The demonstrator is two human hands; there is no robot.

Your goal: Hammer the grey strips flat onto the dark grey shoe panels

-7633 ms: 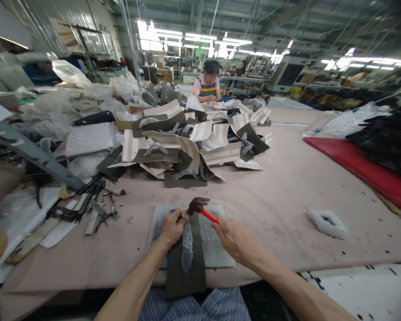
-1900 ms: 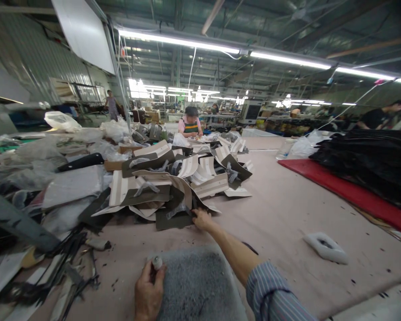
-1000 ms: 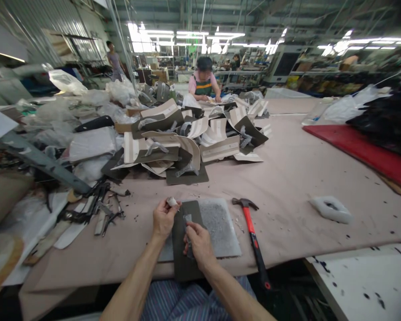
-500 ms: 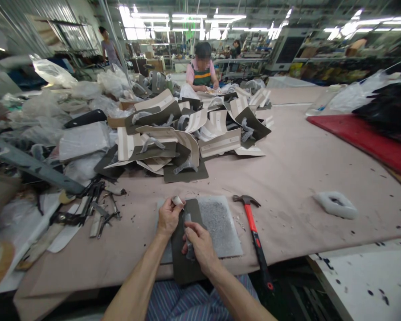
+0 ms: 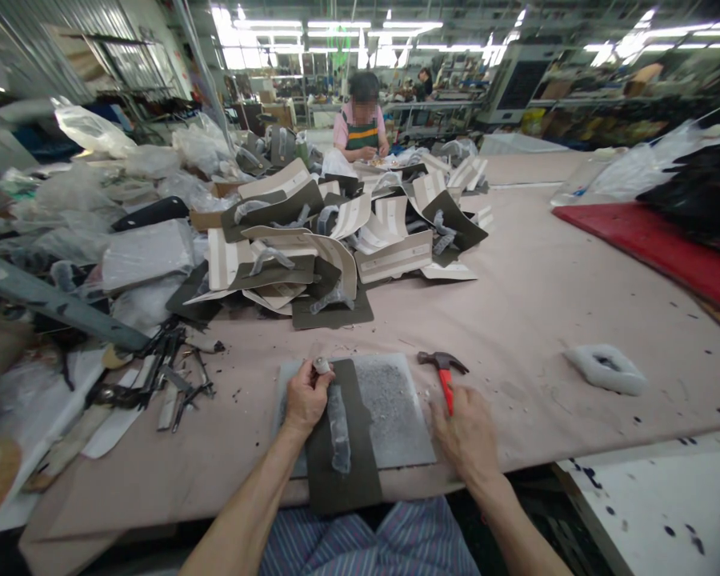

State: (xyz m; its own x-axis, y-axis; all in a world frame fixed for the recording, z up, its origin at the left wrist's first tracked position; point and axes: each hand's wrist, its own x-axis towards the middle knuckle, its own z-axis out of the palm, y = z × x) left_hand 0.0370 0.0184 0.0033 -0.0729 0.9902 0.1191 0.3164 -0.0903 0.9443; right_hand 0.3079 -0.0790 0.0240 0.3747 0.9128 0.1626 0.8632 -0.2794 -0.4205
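Note:
A dark olive leather piece (image 5: 343,474) with a clear plastic strip (image 5: 338,420) down its middle lies on a grey pitted mat (image 5: 390,408) at the table's near edge. My left hand (image 5: 305,400) rests at the piece's top left corner, fingers closed round a small metal punch (image 5: 322,365) held upright. My right hand (image 5: 468,432) lies over the red handle of a hammer (image 5: 444,372) to the right of the mat, fingers curling on it. The hammer's head lies on the table.
A heap of olive and cream striped cut pieces (image 5: 336,240) fills the table's middle. Scrap strips and tools (image 5: 168,376) lie left. A white foam block (image 5: 606,370) sits right, a red board (image 5: 660,252) beyond. A person in a pink top (image 5: 361,120) works at the far end.
My right hand has left the plastic strip on the leather piece and moved right onto the hammer's handle. My left hand still holds the punch at the piece's top.

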